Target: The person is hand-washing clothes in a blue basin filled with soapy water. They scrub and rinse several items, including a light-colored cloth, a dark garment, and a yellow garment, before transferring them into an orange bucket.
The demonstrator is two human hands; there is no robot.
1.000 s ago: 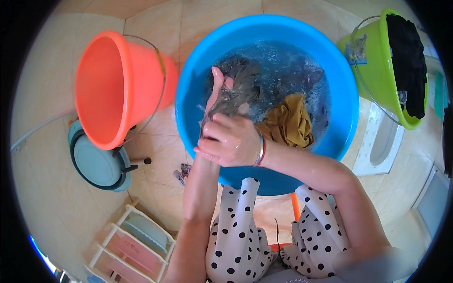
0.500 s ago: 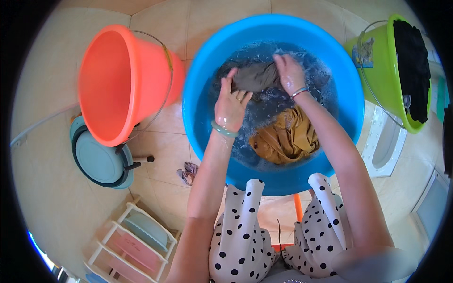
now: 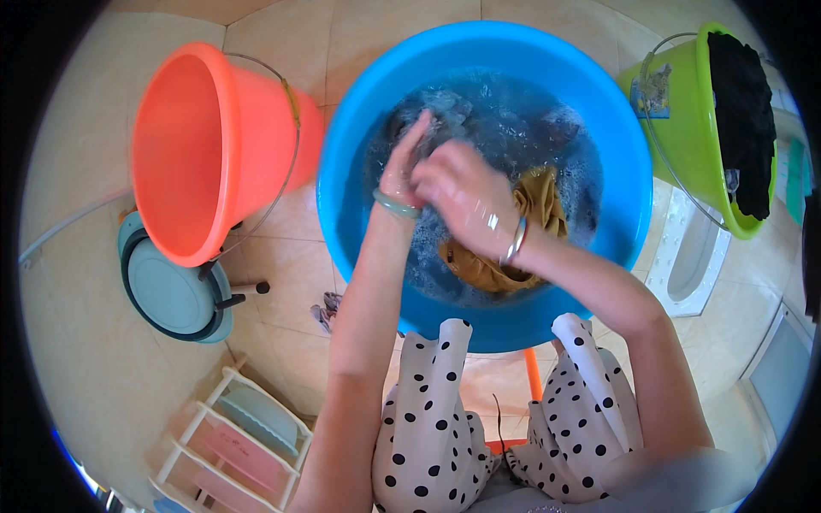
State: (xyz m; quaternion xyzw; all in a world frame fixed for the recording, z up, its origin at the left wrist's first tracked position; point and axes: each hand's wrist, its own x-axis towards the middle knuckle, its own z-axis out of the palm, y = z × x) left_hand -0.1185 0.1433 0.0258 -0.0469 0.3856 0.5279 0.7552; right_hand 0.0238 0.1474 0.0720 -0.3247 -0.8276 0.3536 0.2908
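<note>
1. The left hand (image 3: pixel 409 162) has its fingers pressed together against a dark grey garment (image 3: pixel 445 115) in the soapy water; motion blur hides whether they actually grip the cloth, so I cannot tell.
2. The right hand (image 3: pixel 466 192) lies just beside the left, overlapping it, fingers curled down toward the same wet cloth; its grasp is also too blurred to tell.
3. Half a second ago the hands were apart, the right one up at the far side of the basin on the grey garment; now they have come together near the basin's middle, the right hand drawn back toward the person.
4. A pale green bangle (image 3: pixel 395 205) sits on the left wrist, and a thin silver bracelet (image 3: pixel 513 242) on the right.
5. A mustard-brown garment (image 3: pixel 522 222) lies in the water under and beside the right wrist, in much the same place as before.
6. All the cloth sits inside the blue basin (image 3: pixel 624 171), which is filled with foamy water.
7. An orange bucket (image 3: pixel 197 145) with a wire handle stands just left of the basin, tilted open toward the camera.
8. A green bucket (image 3: pixel 684 128) stands to the right, with black cloth (image 3: pixel 740 111) heaped in it.
9. A pale blue round lid-like object (image 3: pixel 171 291) lies on the tiled floor below the orange bucket.
10. The person's knees, in polka-dot fabric (image 3: pixel 436 427), sit just below the basin.
</note>
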